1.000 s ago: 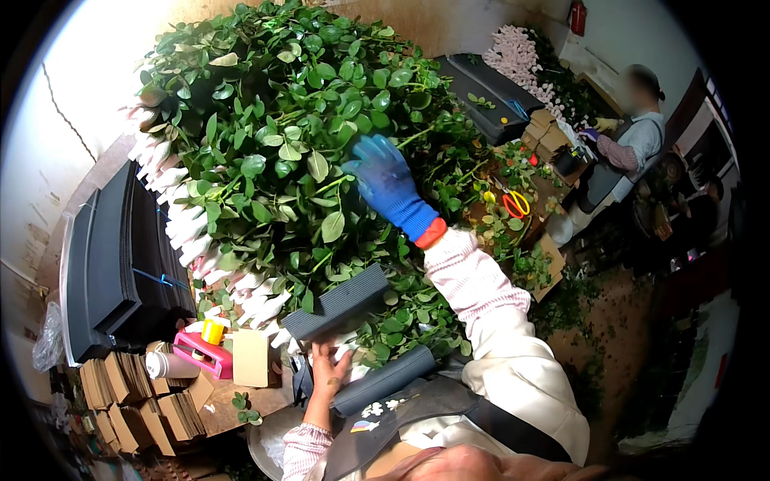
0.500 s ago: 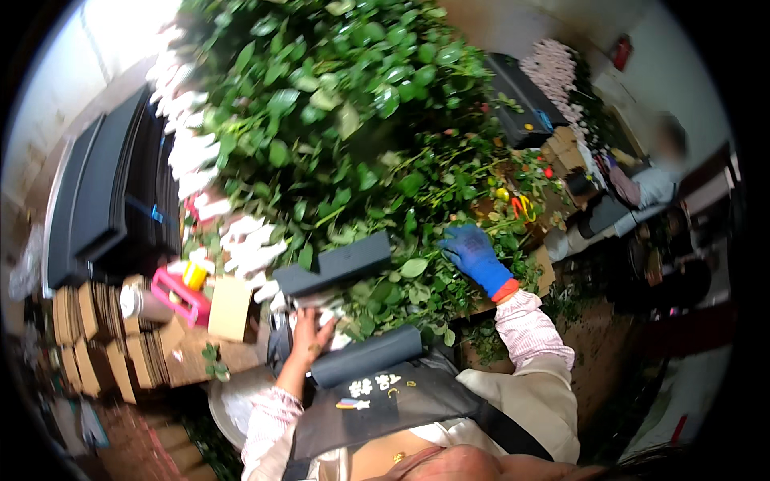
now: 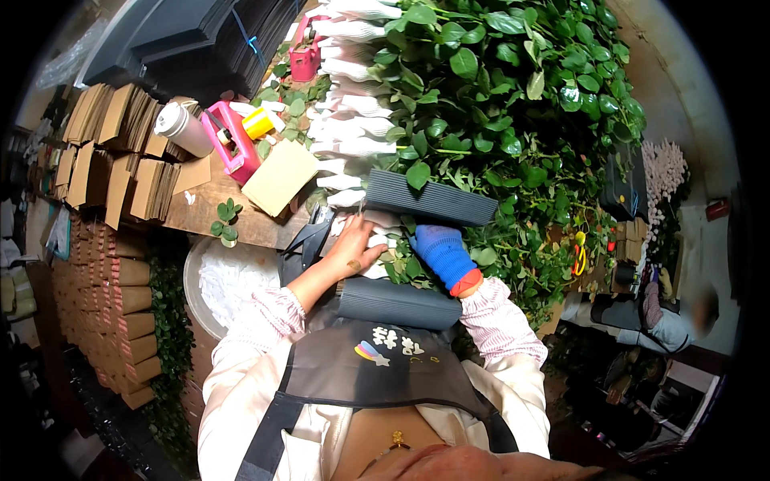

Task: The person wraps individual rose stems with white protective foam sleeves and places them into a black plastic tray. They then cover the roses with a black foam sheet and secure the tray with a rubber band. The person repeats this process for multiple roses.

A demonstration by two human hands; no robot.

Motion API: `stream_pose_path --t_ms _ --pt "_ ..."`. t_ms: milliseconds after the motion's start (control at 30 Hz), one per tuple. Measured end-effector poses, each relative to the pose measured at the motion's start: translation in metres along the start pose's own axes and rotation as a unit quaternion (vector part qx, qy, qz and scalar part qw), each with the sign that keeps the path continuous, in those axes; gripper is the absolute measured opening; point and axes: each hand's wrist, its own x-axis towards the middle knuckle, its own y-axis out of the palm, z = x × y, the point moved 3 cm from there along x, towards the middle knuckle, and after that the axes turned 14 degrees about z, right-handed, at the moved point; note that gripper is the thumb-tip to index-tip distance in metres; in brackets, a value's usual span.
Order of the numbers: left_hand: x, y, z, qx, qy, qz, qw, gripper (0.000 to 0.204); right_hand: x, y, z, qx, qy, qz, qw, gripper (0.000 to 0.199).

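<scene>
The gloved right hand [image 3: 443, 255] has dropped from the foliage to mid-frame stems [image 3: 401, 264], gripping them; the bare left hand [image 3: 350, 252] rests flat, fingers apart, beside.

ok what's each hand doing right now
left hand: bare, open, resting on white wrapped flower heads
right hand: blue glove, among the stems; grip cannot be told

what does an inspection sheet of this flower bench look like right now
surface: wooden bench, mostly covered
job's things: netted flower stems with green leaves piled across it; dark corrugated sheet curved over stems, lower edge at the apron
clutter: pink tape dispenser, lidded cup, tan card, cardboard stacks, scissors
grippers: bare left hand on the bundle; blue-gloved right hand among the stems
cables: nothing seen
surroundings: another person seated at right
</scene>
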Motion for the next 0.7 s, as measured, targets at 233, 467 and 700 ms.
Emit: stream_pose_path --t_ms 233,467,700 --pt "0.003 -0.008 0.008 -0.209 -0.079 -0.158 0.962 0.022 -0.013 -0.012 0.003 0.015 0.025 0.03 0.999 0.036" --pt "-0.032 -0.042 0.015 -0.122 -0.095 -0.117 0.981 0.021 -0.011 -0.012 -0.003 0.027 0.002 0.063 0.998 0.044" --pt "0.009 -0.027 0.013 -0.05 -0.114 -0.03 0.992 0.03 -0.013 0.01 0.004 -0.022 -0.002 -0.139 0.99 0.043"
